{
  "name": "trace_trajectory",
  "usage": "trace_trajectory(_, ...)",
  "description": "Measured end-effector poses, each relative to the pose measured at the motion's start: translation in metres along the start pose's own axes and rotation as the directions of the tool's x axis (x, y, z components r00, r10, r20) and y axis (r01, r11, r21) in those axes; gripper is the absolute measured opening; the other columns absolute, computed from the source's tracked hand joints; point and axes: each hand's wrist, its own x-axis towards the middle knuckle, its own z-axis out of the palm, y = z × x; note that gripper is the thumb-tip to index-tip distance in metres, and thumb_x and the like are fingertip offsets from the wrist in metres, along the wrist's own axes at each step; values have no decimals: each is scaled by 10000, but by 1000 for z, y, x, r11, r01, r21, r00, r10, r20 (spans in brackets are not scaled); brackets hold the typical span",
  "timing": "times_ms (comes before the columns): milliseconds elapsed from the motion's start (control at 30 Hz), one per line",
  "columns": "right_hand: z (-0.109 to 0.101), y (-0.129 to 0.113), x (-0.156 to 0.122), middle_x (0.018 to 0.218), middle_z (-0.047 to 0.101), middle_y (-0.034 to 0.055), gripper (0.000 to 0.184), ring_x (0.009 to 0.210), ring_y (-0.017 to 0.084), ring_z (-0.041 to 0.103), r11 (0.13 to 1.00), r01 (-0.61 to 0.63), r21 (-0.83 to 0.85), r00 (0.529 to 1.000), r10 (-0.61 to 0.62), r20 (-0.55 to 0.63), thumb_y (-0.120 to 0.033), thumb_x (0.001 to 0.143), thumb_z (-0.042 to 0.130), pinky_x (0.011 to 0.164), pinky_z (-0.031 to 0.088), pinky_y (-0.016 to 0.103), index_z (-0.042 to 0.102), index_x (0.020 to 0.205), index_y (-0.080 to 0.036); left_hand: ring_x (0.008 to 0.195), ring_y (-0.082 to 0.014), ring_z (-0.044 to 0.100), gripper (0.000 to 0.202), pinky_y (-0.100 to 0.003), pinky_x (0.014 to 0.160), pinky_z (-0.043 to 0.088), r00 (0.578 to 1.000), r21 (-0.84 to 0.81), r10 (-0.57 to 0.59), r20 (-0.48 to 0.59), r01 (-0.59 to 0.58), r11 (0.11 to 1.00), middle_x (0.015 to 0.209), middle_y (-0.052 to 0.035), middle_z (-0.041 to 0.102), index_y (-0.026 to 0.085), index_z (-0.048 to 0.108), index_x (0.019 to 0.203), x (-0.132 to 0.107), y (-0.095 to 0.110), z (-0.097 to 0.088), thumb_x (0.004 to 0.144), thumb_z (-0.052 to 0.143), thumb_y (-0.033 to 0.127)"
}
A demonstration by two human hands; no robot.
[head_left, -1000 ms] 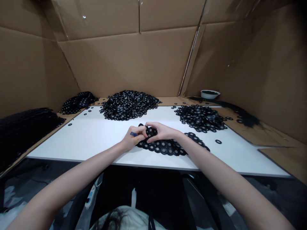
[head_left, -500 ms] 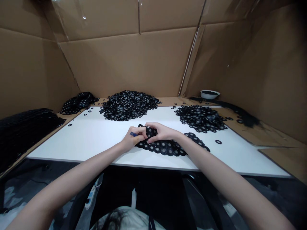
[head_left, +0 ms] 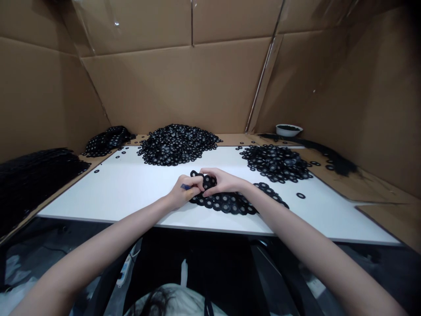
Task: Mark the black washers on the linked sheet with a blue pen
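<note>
A black sheet of joined rubber rings (head_left: 230, 202) lies on the white table (head_left: 125, 193) in front of me. My left hand (head_left: 184, 191) and my right hand (head_left: 220, 181) meet at its raised far-left corner, fingers pinched on the sheet. A small blue thing shows between the fingers of my left hand; I cannot tell what it is.
A big heap of loose black rings (head_left: 177, 144) sits at the back centre, a flatter heap (head_left: 274, 161) at the back right. More ring sheets (head_left: 105, 141) and a dark stack (head_left: 29, 175) lie left. A white bowl (head_left: 287, 129) stands far right. Cardboard walls enclose the table.
My left hand has shifted slightly right and closed tighter against the right hand at the sheet's corner. Everything else is as before.
</note>
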Motion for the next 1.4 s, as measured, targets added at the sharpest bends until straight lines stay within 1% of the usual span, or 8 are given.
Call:
trace_trajectory(133,1,1,0,807,479,-24,355,756,154,460,1000,-9,5,1000,9,-5,-351,622,740,670,364,254,500,830,-191,557,-95,445,164,-212,557,313,1000,27,5,13,-6,1000,589,7,549,123,571,616,0,-1,0,732,461,161)
trace_trajectory(400,2,1,1,814,481,-21,347,775,156,473,998,5,57,1000,-6,7,-322,623,732,686,374,252,491,835,-189,531,-74,420,174,-196,541,312,997,61,47,67,-51,997,575,25,525,125,608,663,0,-1,0,748,456,132)
trace_trajectory(633,1,0,1,803,499,-24,322,768,155,480,999,-4,41,1000,4,20,-322,636,725,688,376,257,509,833,-185,531,-77,410,174,-198,531,300,996,50,10,93,-15,999,577,23,535,124,611,653,1,-1,-1,739,461,142)
trace_trajectory(867,1,-1,0,828,492,-19,354,802,167,478,1000,-15,27,1000,15,-7,-329,621,741,703,370,260,507,848,-191,553,-85,407,148,-206,542,284,994,-30,-33,100,37,999,575,23,512,120,593,630,1,1,-1,716,475,144)
trace_trajectory(1200,0,-3,0,793,478,-26,324,757,157,461,1000,3,30,1000,-3,9,-318,629,727,681,360,259,483,804,-197,565,-88,428,142,-205,551,294,994,-38,-38,104,43,998,593,19,541,116,599,638,1,1,-1,714,480,130)
trace_trajectory(1400,1,0,1,798,477,-20,336,771,162,466,1000,0,22,1000,-1,10,-329,629,728,681,364,256,487,820,-194,557,-81,412,146,-201,550,291,995,-36,-27,97,31,999,583,24,525,117,598,635,1,2,-1,727,486,137)
